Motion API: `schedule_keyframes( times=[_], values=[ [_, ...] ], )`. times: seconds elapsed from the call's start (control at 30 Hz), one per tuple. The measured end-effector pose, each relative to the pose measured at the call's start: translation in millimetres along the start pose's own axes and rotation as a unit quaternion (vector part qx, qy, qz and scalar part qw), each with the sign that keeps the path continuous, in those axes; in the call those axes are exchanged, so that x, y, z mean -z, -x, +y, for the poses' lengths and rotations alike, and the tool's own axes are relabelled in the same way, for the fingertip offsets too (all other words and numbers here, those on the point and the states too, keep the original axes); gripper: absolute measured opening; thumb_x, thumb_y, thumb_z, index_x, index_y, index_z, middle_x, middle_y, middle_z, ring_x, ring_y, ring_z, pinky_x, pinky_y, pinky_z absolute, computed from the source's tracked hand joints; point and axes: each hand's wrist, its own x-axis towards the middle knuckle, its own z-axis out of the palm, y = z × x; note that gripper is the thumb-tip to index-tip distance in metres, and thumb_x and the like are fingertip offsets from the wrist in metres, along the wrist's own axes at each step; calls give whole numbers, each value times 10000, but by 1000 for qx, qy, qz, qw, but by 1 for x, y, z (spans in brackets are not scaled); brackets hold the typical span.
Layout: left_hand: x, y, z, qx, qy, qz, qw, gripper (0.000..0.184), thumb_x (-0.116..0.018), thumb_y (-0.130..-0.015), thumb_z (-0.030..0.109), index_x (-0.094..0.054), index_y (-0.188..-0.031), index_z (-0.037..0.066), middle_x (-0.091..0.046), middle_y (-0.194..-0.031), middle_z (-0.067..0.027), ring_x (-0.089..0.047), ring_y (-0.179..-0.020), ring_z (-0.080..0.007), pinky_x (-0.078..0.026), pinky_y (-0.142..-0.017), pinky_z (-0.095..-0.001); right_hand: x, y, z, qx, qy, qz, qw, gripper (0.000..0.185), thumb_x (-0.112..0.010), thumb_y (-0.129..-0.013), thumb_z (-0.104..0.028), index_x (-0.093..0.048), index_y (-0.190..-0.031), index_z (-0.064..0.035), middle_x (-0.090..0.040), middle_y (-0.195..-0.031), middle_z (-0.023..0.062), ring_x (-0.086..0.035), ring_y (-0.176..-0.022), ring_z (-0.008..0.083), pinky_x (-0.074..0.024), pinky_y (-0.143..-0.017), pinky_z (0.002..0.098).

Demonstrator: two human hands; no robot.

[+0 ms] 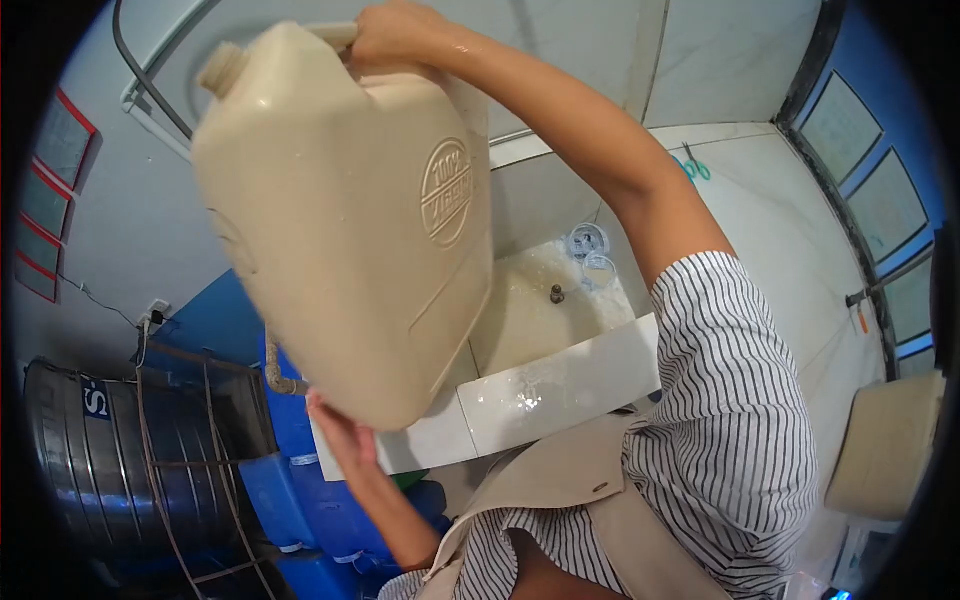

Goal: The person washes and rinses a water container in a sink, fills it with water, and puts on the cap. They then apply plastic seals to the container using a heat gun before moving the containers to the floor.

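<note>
A large beige plastic jerrycan (pixel 330 210) is held up, tilted, over the near left rim of a tiled basin (pixel 560 375). My right hand (pixel 395 35) is closed round the handle at its top. Under its lower edge, my left hand (pixel 340 430) supports the bottom, with part of the fingers hidden behind it. The can's neck (pixel 222 70) points to the upper left; whether it is capped I cannot tell. Shallow cloudy water covers the basin floor, where a small metal fitting (pixel 557 294) stands up. Two clear round plastic containers (pixel 587 242) sit in its far right corner.
Teal-handled scissors (pixel 692 168) lie on the white ledge beyond my right arm. Several blue containers (pixel 345 510) stand below on the left, beside a shiny metal tank (pixel 95 460) and a thin metal frame (pixel 150 465). Another beige container (pixel 885 450) is at the right.
</note>
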Motion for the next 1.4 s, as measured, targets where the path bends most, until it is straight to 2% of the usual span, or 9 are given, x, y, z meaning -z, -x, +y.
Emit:
schedule_keyframes(
  times=[0.13, 0.3, 0.57, 0.97, 1.13, 1.2, 1.3, 1.37, 1.4],
  values=[
    [-9, 18, -31, 114, 29, 29, 993, 346, -468, -904, 395, -507, -1101, 113, -551, -1099, -20, -556, -969, -154, -488, -796, -327, -51, 10, 56, 34, 56, -65, 996, 500, -667, -645, -478, -680, -919, -59, -670, -881, 131, -631, -821, 289, -485, -718, 403],
    [-21, 26, 78, -41, -109, -43, 992, 577, -400, -906, 464, -460, -1229, -10, -643, -924, -108, -586, -713, -117, -476, -578, -193, -107, 44, 199, -90, -142, -14, 986, 400, -637, -701, -375, -663, -937, -53, -658, -909, 154, -631, -773, 286, -497, -684, 406],
    [-204, -1, 96, -306, -303, -199, 880, 666, -409, -902, 435, -281, -1364, -27, -572, -1133, -202, -525, -1081, -241, -352, -960, -351, -192, 233, 283, -410, -442, 40, 797, 404, -626, -690, -319, -634, -999, -59, -651, -933, 161, -631, -804, 295, -495, -711, 404],
    [-372, 17, 44, -357, -468, -415, 693, 648, -335, -923, 478, -346, -1344, -14, -439, -1310, -209, -410, -1222, -269, -243, -1055, -345, -212, 268, 260, -406, -673, 123, 605, 451, -608, -675, -236, -589, -1093, -67, -641, -970, 172, -630, -850, 308, -492, -751, 400],
    [-325, -7, 71, -277, -378, -359, 807, 630, -321, -926, 502, -384, -1339, 31, -475, -1267, -223, -429, -1207, -262, -287, -1022, -359, -146, 262, 308, -341, -742, 155, 557, 483, -600, -668, -202, -570, -1132, -71, -637, -985, 177, -630, -870, 314, -491, -768, 399],
    [-281, -34, 79, -236, -414, -276, 835, 613, -336, -928, 484, -395, -1328, 25, -491, -1252, -216, -444, -1195, -254, -301, -1014, -361, -103, 258, 331, -300, -759, 154, 558, 497, -597, -665, -188, -563, -1148, -73, -636, -991, 179, -630, -878, 316, -490, -775, 399],
    [-244, -65, 58, -244, -491, -206, 811, 582, -426, -910, 450, -437, -1294, 12, -514, -1239, -192, -467, -1174, -244, -321, -999, -357, -51, 243, 336, -274, -656, 152, 687, 519, -593, -662, -167, -551, -1171, -75, -633, -1001, 182, -629, -889, 319, -490, -785, 398],
    [-233, -79, 26, -250, -514, -216, 791, 558, -535, -869, 404, -478, -1256, 6, -530, -1227, -185, -488, -1152, -254, -346, -980, -359, -48, 226, 306, -286, -350, 168, 876, 500, -603, -651, -177, -559, -1132, -49, -631, -990, 193, -617, -916, 335, -482, -787, 411],
    [-236, -87, 2, -248, -502, -219, 799, 550, -587, -843, 377, -496, -1238, 4, -536, -1219, -191, -501, -1139, -270, -361, -968, -363, -46, 216, 281, -260, 0, 178, 949, 483, -613, -640, -187, -567, -1092, -22, -629, -980, 204, -605, -943, 350, -474, -790, 425]
  ],
)
